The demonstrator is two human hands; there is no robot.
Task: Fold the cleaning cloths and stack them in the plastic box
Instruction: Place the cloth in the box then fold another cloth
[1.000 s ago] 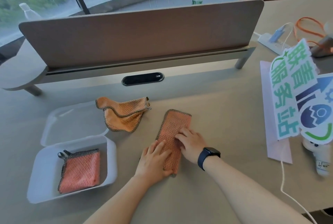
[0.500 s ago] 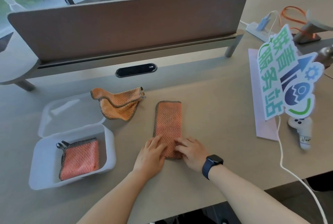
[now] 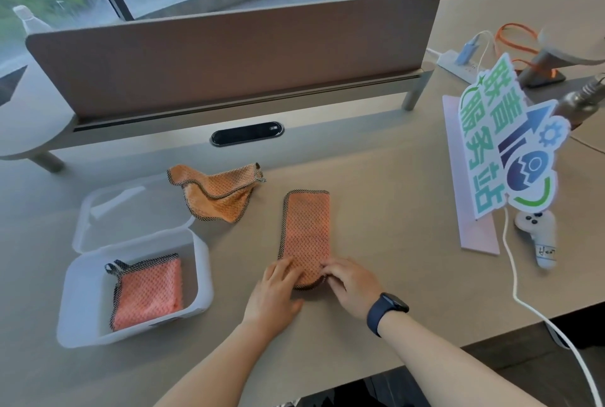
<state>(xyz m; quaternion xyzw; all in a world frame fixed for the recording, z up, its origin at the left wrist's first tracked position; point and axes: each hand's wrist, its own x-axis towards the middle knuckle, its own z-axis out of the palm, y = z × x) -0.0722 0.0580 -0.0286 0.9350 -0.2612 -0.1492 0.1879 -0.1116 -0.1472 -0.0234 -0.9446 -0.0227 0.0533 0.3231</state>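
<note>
An orange cleaning cloth [image 3: 306, 233], folded into a long strip, lies on the table in front of me. My left hand [image 3: 275, 295] and my right hand [image 3: 348, 285] pinch its near end at the two corners, and that edge curls slightly off the table. A second orange cloth [image 3: 219, 192] lies crumpled to the far left of the strip. The white plastic box [image 3: 200, 275] stands open at the left, with its lid [image 3: 131, 207] laid back behind it. One folded orange cloth [image 3: 149, 292] lies flat inside the box.
A brown divider panel [image 3: 229, 56] runs across the back of the table. A green and white sign [image 3: 510, 148] on a pink base stands at the right, with a white controller [image 3: 540, 239] and a white cable [image 3: 523, 302] beside it. The table's near edge is just under my forearms.
Both hands have slid down the strip from its middle to its near end, where the edge now lifts a little. The other two cloths and the box have not moved.
</note>
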